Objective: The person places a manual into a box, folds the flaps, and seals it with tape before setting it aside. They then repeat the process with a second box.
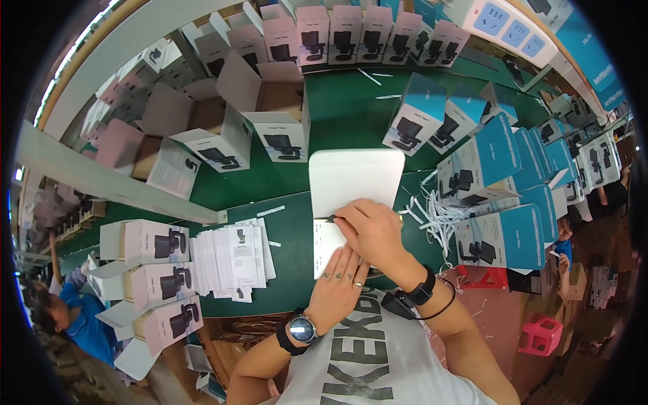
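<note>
White box (325, 244) is sitting by the middle of the table's (291, 236) near edge, its raised flap (356, 177) pointing toward the far edge. Left hand (341, 278) is lying on the box's near part, fingers straight and pressed together; thumb is hiding, so can't tell if it's gripping. Right hand (371, 231) is bending over the box just below the flap, fingertips bunching at the box's left side by a small dark bit; can't tell what, if anything, it's pinching.

Left of the box, a strip of green surface is showing, then leaflet stacks (216, 260) are lying near the near edge. Three boxes (162, 283) with flaps out are lining the left edge, beyond the leaflets. White post (169, 196) is slanting down to the table behind them, limiting room there.

Right of the box, white strips (439, 223) are heaping up close against blue-and-white boxes (499, 236), which are crowding the right edge. Beyond the flap, a wider green stretch is running between open boxes (283, 138) and standing blue boxes (420, 115), toward the pinkish box row (344, 37) that's filling the far side.
</note>
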`<state>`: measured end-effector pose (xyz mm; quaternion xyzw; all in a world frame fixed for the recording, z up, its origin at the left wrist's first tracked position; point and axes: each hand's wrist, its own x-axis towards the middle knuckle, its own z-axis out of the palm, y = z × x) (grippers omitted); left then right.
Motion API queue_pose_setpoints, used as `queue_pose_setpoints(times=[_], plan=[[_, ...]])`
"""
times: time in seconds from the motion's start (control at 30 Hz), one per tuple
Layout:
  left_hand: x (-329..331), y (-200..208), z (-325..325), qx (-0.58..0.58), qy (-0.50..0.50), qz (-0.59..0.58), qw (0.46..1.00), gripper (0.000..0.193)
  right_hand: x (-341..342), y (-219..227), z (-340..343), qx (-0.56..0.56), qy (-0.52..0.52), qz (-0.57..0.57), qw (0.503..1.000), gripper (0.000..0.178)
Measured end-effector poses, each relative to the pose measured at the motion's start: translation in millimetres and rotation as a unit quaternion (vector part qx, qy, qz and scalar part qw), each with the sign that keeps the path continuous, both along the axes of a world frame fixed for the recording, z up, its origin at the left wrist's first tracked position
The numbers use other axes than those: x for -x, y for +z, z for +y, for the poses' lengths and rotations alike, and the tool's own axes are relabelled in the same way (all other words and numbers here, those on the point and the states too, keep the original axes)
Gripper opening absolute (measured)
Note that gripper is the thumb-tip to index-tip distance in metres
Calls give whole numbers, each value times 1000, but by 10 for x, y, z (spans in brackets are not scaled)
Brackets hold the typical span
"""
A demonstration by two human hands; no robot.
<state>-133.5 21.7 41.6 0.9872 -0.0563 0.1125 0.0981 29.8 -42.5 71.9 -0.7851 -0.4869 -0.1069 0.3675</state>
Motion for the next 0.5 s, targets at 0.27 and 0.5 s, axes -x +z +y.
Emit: queue_pose_setpoints(times=[0.27, 0.5], plan=[[60, -70, 59, 29, -17, 1, 999, 50, 52, -146, 120, -15, 35, 7, 999, 11], [104, -89, 76, 35, -18, 26, 999, 50, 128, -1, 214, -7, 87, 33, 996, 15]])
